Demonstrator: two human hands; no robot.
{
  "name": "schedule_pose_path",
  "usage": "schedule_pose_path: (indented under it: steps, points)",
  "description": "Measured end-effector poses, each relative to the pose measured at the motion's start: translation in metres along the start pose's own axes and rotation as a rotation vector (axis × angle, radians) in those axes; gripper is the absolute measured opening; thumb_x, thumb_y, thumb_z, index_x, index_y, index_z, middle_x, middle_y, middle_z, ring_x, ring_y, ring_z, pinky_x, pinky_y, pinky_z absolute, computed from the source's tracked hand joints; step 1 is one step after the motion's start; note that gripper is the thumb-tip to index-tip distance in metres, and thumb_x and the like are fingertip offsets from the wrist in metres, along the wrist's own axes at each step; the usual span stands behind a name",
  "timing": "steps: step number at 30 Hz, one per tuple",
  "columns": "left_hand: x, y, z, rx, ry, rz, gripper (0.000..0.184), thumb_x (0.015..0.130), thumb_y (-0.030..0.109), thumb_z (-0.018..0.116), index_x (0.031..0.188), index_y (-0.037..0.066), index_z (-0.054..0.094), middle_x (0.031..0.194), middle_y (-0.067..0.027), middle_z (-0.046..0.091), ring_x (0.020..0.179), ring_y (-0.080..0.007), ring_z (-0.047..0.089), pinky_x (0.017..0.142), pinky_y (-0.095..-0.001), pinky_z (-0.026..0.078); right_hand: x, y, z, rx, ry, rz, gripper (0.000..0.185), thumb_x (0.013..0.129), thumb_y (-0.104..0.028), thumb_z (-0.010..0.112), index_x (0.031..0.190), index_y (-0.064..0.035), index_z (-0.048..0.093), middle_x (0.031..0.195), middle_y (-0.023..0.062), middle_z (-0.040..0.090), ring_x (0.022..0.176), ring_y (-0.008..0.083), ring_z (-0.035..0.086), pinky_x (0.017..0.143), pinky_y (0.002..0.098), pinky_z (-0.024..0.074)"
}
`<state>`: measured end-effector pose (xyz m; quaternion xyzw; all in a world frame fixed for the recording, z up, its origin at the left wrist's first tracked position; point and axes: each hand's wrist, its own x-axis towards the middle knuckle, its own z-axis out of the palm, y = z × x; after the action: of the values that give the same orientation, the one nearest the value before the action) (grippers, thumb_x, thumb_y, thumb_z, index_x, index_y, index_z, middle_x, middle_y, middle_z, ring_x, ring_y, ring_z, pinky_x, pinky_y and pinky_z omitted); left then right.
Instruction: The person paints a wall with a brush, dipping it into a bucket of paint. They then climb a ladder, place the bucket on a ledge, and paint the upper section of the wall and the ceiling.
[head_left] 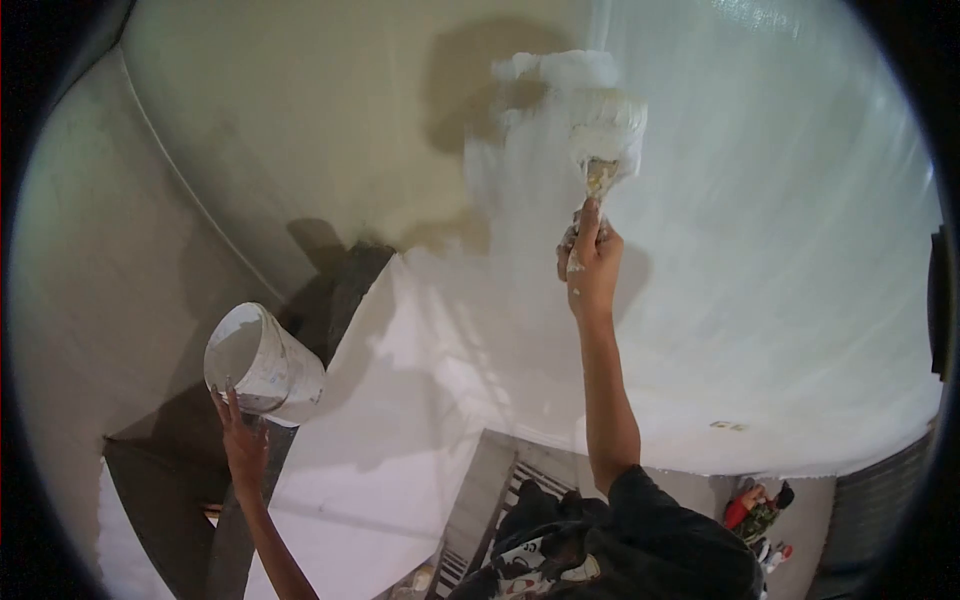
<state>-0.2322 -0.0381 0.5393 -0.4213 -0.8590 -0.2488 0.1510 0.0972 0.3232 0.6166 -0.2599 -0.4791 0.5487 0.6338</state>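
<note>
My right hand (pixel 590 255), smeared with white paint, is wrapped around the handle of a wide paintbrush (pixel 602 172). Its bristles are coated in white and press against the wall (pixel 760 220), over a fresh white patch (pixel 545 125). At the lower left, my left hand (pixel 243 440) grips a white bucket (pixel 290 375) by its rim, fingers stretched along the near side. The bucket tilts with its mouth to the left, and paint stains mark its outside. Whether the dark ledge beneath also bears its weight, I cannot tell.
Beige wall (pixel 330 110) lies left of the white coat, with a corner seam further left. A dark-topped ledge (pixel 358 290) with a white side (pixel 370 430) juts out below. Far down at the lower right, another person (pixel 745 510) is on the floor beside a ribbed dark shutter (pixel 880 500).
</note>
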Motion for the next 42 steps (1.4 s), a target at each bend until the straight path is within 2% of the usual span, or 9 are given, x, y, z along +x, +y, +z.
schedule_pose_path:
  steps: [2, 12, 17, 20, 24, 28, 32, 38, 42]
  points:
    - [0.001, 0.002, 0.001, -0.022, -0.012, -0.031, 0.082, 0.070, -0.007, 0.062, 0.139, 0.013, 0.023, 0.145, -0.0213, 0.008, 0.125, -0.0411, 0.031, 0.089, -0.0429, 0.045, 0.017, 0.004, -0.012, -0.055, -0.021, -0.060, 0.042, 0.093, -0.042, 0.041, 0.064, -0.0126, 0.036, 0.051, -0.0060, 0.029, 0.037, 0.0040, 0.024, 0.032, 0.0217, 0.0167]
    - [0.003, 0.017, -0.013, -0.022, 0.003, -0.074, 0.083, 0.068, -0.008, 0.063, 0.139, 0.013, 0.024, 0.146, -0.0183, 0.007, 0.124, -0.0409, 0.031, 0.089, -0.0424, 0.046, -0.062, 0.182, -0.154, -0.313, 0.029, 0.363, 0.046, 0.091, -0.047, 0.042, 0.066, -0.0089, 0.043, 0.048, -0.0031, 0.036, 0.033, 0.0066, 0.032, 0.030, 0.0230, 0.0235]
    - [0.001, 0.008, -0.007, -0.059, 0.000, -0.078, 0.082, 0.068, -0.006, 0.063, 0.138, 0.012, 0.025, 0.146, -0.0184, 0.007, 0.126, -0.0393, 0.029, 0.091, -0.0421, 0.044, -0.104, 0.248, -0.174, -0.134, 0.153, 0.639, 0.044, 0.092, -0.044, 0.043, 0.066, -0.0081, 0.043, 0.051, 0.0010, 0.039, 0.036, 0.0109, 0.037, 0.031, 0.0254, 0.0258]
    - [-0.001, -0.008, 0.000, -0.053, 0.045, -0.008, 0.081, 0.069, -0.005, 0.063, 0.138, 0.012, 0.025, 0.147, -0.0181, 0.007, 0.127, -0.0388, 0.029, 0.093, -0.0423, 0.043, -0.113, 0.271, -0.177, 0.232, 0.288, 0.876, 0.038, 0.093, -0.035, 0.046, 0.068, -0.0073, 0.042, 0.051, 0.0033, 0.039, 0.036, 0.0147, 0.035, 0.033, 0.0269, 0.0274]
    - [-0.002, 0.003, -0.007, -0.114, 0.049, -0.012, 0.080, 0.069, -0.004, 0.063, 0.138, 0.012, 0.025, 0.147, -0.0182, 0.008, 0.126, -0.0393, 0.030, 0.092, -0.0423, 0.043, -0.082, 0.217, -0.139, 0.161, 0.230, 0.577, 0.037, 0.094, -0.027, 0.044, 0.063, -0.0070, 0.038, 0.051, 0.0024, 0.035, 0.039, 0.0134, 0.033, 0.034, 0.0263, 0.0246]
    - [-0.005, 0.003, -0.007, -0.112, 0.037, -0.039, 0.081, 0.069, -0.004, 0.063, 0.138, 0.012, 0.025, 0.146, -0.0187, 0.009, 0.122, -0.0410, 0.036, 0.089, -0.0430, 0.045, -0.026, 0.130, -0.095, 0.382, 0.202, 0.595, 0.036, 0.093, -0.024, 0.042, 0.062, -0.0068, 0.039, 0.052, 0.0017, 0.035, 0.042, 0.0123, 0.032, 0.035, 0.0244, 0.0239]
    - [-0.003, 0.009, -0.012, -0.105, 0.001, -0.091, 0.077, 0.071, -0.007, 0.060, 0.138, 0.010, 0.026, 0.148, -0.0154, 0.007, 0.115, -0.0377, 0.046, 0.083, -0.0408, 0.048, -0.010, 0.035, -0.048, 0.286, 0.117, 0.490, 0.031, 0.094, -0.027, 0.035, 0.069, -0.0114, 0.041, 0.055, -0.0041, 0.034, 0.041, 0.0052, 0.027, 0.035, 0.0168, 0.0204]
    - [-0.002, 0.003, -0.008, -0.108, -0.002, -0.087, 0.079, 0.071, -0.007, 0.060, 0.139, 0.010, 0.025, 0.148, -0.0160, 0.006, 0.114, -0.0372, 0.047, 0.081, -0.0408, 0.049, 0.025, -0.086, -0.004, 0.185, -0.214, 0.027, 0.030, 0.093, -0.025, 0.041, 0.069, -0.0069, 0.041, 0.057, -0.0002, 0.038, 0.045, 0.0079, 0.035, 0.035, 0.0212, 0.0242]
    - [-0.003, -0.002, -0.006, -0.119, 0.018, -0.076, 0.080, 0.070, -0.006, 0.062, 0.138, 0.010, 0.025, 0.147, -0.0183, 0.007, 0.117, -0.0399, 0.043, 0.082, -0.0415, 0.048, 0.053, -0.131, 0.010, 0.175, -0.167, 0.146, 0.022, 0.092, -0.021, 0.041, 0.074, -0.0071, 0.043, 0.061, -0.0009, 0.040, 0.046, 0.0059, 0.034, 0.035, 0.0189, 0.0246]
